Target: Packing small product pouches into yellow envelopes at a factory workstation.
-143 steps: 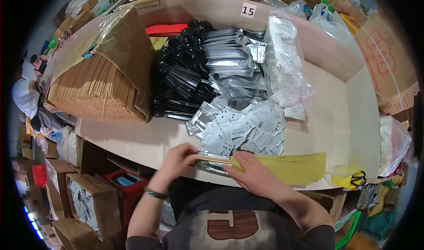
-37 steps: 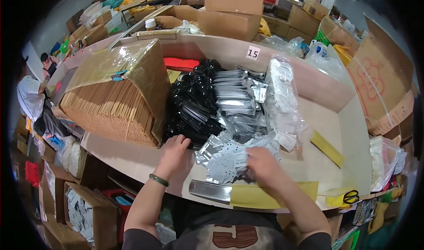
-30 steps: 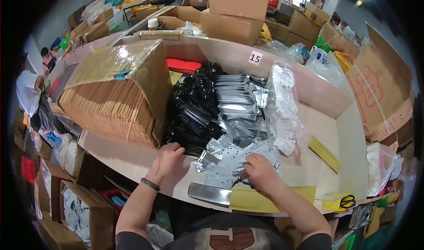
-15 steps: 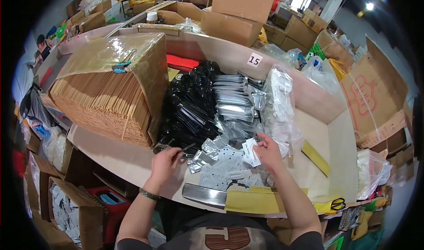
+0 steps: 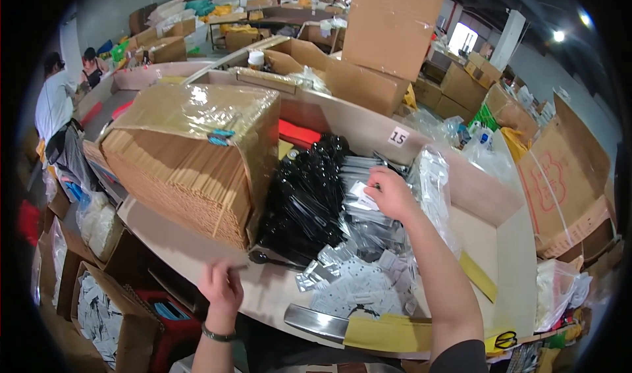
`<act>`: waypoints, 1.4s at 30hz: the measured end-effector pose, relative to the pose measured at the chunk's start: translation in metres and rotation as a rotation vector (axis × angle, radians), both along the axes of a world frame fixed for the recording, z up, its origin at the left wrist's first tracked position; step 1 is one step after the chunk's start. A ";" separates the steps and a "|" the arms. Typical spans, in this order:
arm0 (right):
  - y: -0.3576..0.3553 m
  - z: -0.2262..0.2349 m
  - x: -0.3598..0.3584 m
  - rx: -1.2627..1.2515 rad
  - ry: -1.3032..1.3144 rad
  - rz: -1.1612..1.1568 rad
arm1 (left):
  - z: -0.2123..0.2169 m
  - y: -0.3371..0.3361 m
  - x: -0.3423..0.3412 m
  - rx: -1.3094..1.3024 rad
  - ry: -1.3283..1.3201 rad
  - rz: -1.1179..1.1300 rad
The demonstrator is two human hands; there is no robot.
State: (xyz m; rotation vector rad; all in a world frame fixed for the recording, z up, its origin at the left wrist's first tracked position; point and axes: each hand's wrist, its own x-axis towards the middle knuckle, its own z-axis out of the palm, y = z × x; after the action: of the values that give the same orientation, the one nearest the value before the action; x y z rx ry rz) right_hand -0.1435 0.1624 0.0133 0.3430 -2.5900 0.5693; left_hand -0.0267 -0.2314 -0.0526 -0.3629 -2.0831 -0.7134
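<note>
Right hand [image 5: 393, 194]: your fingers pinch a white packet [image 5: 362, 196], held over the stack of silver packets [image 5: 356, 165]; contact with the foil unclear. Risk: with the white packet already in that grip, taking a foil could slip it loose or lift two together; cause, slick faces. A sideways tug might slump the stack. Left hand [image 5: 220, 287]: motion-blurred near the front edge of the counter [image 5: 273, 291]; cannot tell whether your fingers hold anything. If so, a loose grip could lose it over that edge. One black spoon [image 5: 259, 258] juts from the spoon heap [image 5: 299, 205] toward that hand; a swing may knock it. Drawing your right forearm [image 5: 438, 267] back low could scatter the loose white packets [image 5: 355, 296].
</note>
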 end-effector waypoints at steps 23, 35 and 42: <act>-0.042 -0.064 0.108 0.302 -0.056 0.159 | -0.036 0.047 0.044 0.187 -0.639 -0.415; -0.061 -0.063 0.133 -0.094 -0.123 0.134 | -0.039 0.043 0.051 0.203 -0.754 -0.329; -0.071 -0.062 0.144 -0.286 -0.378 0.158 | -0.043 0.114 -0.013 0.416 -0.806 -0.470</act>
State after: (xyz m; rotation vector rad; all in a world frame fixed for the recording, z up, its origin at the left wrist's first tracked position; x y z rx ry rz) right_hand 0.0006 0.0916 -0.0484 0.3746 -2.7943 1.1438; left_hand -0.0395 -0.1175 -0.0953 -0.3645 -2.5087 -1.7719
